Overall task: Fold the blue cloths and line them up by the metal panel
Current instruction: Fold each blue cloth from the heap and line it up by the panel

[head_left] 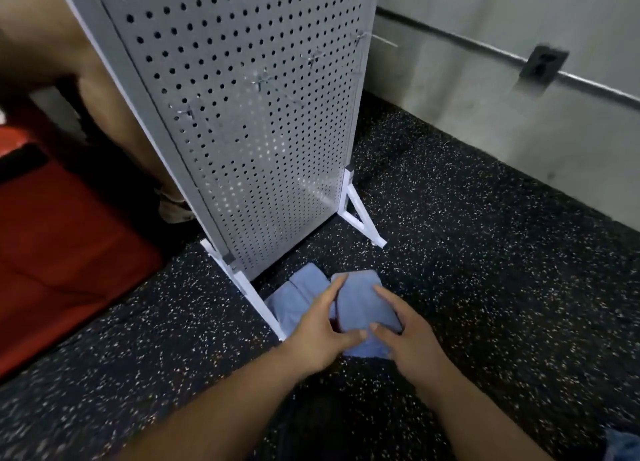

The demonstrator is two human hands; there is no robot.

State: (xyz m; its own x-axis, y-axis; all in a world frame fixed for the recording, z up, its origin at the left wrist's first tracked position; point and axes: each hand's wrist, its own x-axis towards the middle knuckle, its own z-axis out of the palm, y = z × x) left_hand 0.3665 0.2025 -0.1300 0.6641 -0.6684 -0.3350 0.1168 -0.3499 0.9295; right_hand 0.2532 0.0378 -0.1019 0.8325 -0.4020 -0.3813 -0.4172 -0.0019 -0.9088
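Observation:
Several folded light-blue cloths lie side by side on the speckled floor at the foot of the white perforated metal panel (242, 114). Two folded cloths (294, 298) sit to the left, next to the panel's white foot. A third folded cloth (360, 298) lies to their right, under both hands. My left hand (322, 336) rests on its left edge with fingers stretched forward and the thumb on its near part. My right hand (405, 329) lies on its right side, index finger straight on top and thumb near the left thumb.
The panel stands on two white angled feet (362, 218). A red mat (62, 246) lies to the left, and a person's leg (104, 90) is behind the panel. A grey wall with an outlet (543, 66) runs along the right. A bit of blue fabric (623, 443) shows at the bottom right corner.

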